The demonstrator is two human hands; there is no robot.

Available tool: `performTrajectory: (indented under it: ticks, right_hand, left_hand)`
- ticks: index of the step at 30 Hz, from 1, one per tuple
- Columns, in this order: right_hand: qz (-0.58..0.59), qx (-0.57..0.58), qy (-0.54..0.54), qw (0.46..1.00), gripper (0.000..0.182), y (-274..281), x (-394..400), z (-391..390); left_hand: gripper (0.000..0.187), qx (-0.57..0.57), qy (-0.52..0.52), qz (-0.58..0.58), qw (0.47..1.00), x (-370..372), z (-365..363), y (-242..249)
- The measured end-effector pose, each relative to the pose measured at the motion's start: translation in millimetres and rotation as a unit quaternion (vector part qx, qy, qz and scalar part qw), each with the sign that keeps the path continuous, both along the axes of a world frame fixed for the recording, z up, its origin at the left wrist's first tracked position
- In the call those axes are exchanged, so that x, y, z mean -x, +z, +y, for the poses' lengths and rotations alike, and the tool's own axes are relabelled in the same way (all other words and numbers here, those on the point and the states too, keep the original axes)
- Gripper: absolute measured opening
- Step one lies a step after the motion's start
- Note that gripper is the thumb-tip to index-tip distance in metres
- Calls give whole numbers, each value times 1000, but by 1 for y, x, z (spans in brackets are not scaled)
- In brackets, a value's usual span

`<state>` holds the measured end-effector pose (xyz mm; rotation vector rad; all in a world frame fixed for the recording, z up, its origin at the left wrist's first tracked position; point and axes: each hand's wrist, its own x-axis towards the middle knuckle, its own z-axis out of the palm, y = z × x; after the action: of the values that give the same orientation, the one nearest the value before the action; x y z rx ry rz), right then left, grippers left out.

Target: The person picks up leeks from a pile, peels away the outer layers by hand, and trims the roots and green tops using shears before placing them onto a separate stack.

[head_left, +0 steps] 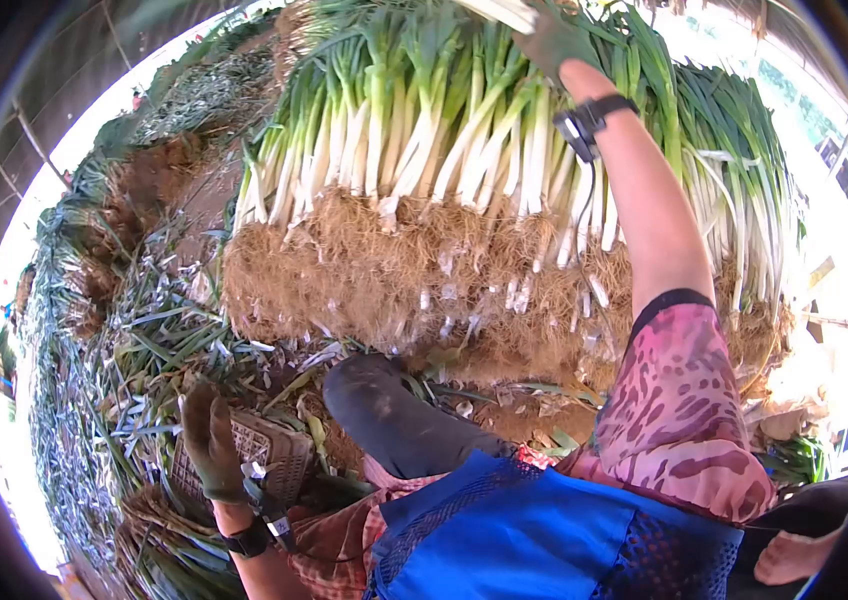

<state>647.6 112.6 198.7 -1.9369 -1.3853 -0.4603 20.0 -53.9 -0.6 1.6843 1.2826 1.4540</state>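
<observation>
A long pile of leeks (424,130) lies across the upper view, white stalks and brown roots (394,270) facing me. My right hand (554,42), in a dark glove, reaches over the top of the pile; its fingers are closed round white leek stalks (499,12), partly cut off by the frame edge. At the lower left my left hand (209,445), also gloved, is raised above a plastic crate (269,450). Its fingers point up, and nothing shows in them.
Loose leaves and trimmings (174,350) cover the ground at left. More leeks with roots (94,250) lie in a row beyond. My bent knee (374,400) is close below the pile. A bare foot or hand (794,557) shows at the lower right.
</observation>
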Motion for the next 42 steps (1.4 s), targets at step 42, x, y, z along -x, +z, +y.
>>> performTrajectory:
  ticks: [42]
  right_hand:
    - [190,392,476,764,38,-672,259,-146]
  left_hand:
    - [32,356,206,-45,910,46,-173,-81]
